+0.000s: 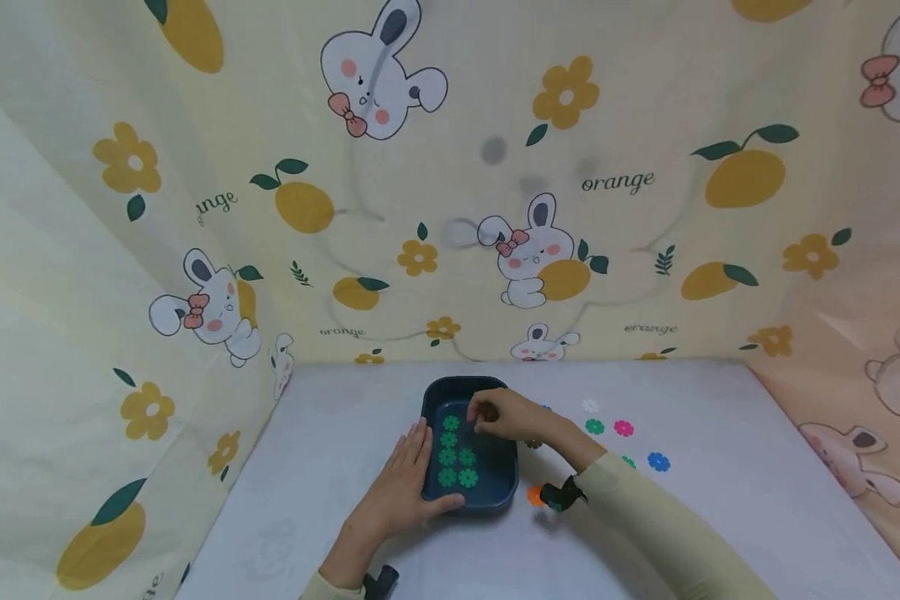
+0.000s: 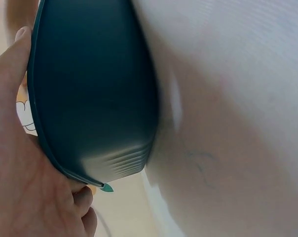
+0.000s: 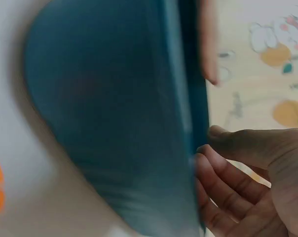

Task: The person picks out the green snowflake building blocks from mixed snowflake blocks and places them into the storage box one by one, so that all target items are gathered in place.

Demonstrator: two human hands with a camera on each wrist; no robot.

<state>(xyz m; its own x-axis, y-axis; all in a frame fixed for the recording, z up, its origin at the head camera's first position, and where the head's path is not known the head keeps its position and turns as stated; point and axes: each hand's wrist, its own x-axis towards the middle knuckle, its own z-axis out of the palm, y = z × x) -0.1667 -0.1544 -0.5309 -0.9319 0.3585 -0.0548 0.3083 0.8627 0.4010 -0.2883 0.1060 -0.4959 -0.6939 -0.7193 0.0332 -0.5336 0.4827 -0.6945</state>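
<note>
A dark blue tray (image 1: 497, 479) holds several green flower-shaped pieces (image 1: 447, 457) in two columns. My left hand (image 1: 393, 483) rests along its left side with fingers stretched out. Its thumb lies over the near rim, also seen in the left wrist view beside the tray wall (image 2: 90, 89). Over the far right part of the tray is my right hand (image 1: 498, 414), fingers bent and thumb close to them. A dark patch shows between those fingers; whether it is a piece or shadow cannot be told. The right wrist view shows the fingertips (image 3: 203, 163) partly behind the tray wall (image 3: 109, 103).
Loose flower pieces lie right of the tray: pink (image 1: 623, 428), blue (image 1: 658, 462), white (image 1: 590, 406), green (image 1: 595, 427) and orange (image 1: 536, 496). A brown one (image 1: 533, 444) is partly under the right arm. A patterned curtain (image 1: 615, 250) stands behind the white table (image 1: 330, 450).
</note>
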